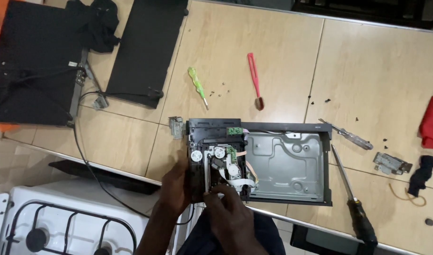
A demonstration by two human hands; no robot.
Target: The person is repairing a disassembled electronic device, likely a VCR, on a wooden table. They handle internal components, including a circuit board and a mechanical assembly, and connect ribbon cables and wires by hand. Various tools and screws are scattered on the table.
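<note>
A black disc-drive mechanism [215, 158] with white gears, a small green circuit board and a white ribbon cable lies on the counter, at the left end of an open metal player chassis [285, 163]. My left hand [175, 186] grips the mechanism's left side near its front corner. My right hand [228, 210] presses on its front edge, fingertips by the ribbon cable. Both hands hold the same unit; its underside is hidden.
Around lie a green screwdriver [197, 86], a red brush [254, 80], a clear-handled screwdriver [346, 134], a long black-handled screwdriver [352, 196], loose screws, metal brackets [391, 163], black panels [143, 47], red cloth [432, 122]. A white stove [60, 222] stands below the counter edge.
</note>
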